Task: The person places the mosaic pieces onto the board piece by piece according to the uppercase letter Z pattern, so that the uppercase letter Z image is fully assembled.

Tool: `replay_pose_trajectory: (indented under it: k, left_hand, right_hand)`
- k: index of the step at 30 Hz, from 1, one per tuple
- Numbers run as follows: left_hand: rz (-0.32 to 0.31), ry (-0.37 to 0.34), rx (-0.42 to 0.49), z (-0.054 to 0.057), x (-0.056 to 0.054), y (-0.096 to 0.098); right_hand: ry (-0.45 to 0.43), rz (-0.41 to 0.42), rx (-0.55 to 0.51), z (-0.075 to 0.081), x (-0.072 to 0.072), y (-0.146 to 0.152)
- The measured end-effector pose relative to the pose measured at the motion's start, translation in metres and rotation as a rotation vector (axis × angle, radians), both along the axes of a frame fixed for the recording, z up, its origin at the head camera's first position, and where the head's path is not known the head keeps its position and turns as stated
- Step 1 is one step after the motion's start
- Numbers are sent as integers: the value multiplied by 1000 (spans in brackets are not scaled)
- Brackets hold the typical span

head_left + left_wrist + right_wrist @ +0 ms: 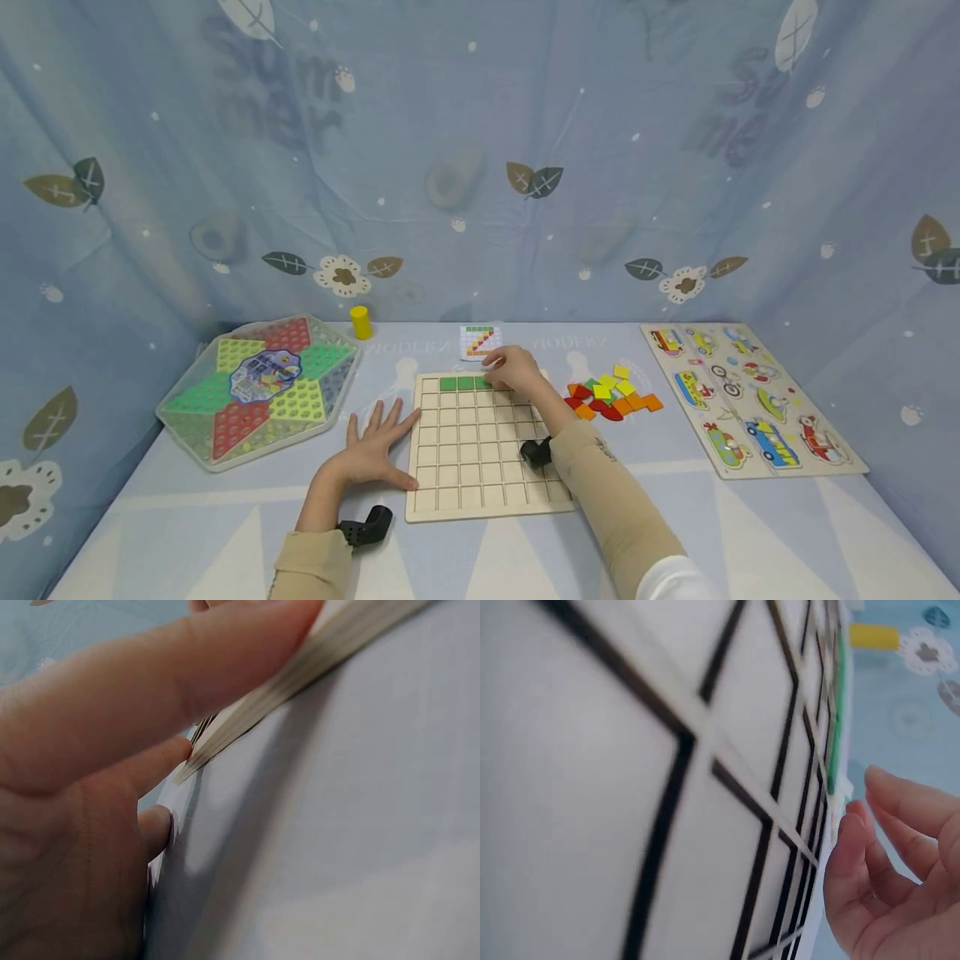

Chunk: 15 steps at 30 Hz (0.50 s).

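Three-plus green tiles (pixel 466 383) line one board (pixel 487 511), bare cells (pixel 467 457) nearer; left hand (pixel 369 455) splays along the left edge (pixel 412 442), right hand (pixel 515 370) hovers loosely curled.

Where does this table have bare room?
Free: between beige right sleeve, loose multicoloured pieces and wooden vehicle puzzle; also nearer than the hexagonal plastic box. Crowded: far end of the square wooden grid board, around the right hand.

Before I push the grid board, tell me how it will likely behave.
The grid board looks stiff: its pale edge runs straight. Broad and thin, it seems unlikely to roll or tip. It would probably slide in one piece, though the left hand touching its side may resist.
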<state>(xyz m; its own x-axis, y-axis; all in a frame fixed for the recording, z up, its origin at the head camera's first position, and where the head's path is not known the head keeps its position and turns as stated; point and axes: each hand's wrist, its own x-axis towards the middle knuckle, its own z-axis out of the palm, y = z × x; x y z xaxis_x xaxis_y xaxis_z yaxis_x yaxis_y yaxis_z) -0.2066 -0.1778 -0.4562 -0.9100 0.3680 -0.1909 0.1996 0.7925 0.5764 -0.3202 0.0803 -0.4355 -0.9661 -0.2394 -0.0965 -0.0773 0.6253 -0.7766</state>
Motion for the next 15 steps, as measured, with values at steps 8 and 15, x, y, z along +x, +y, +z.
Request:
replay_pose_trajectory:
  k: [8,15]
  left_hand:
    - [-2,-2,3,-1,0,0]
    - [-2,-2,4,0,1,0]
  right_hand:
    - [-27,-56,-130,5,4,27]
    - [-15,-109,-150,4,10,59]
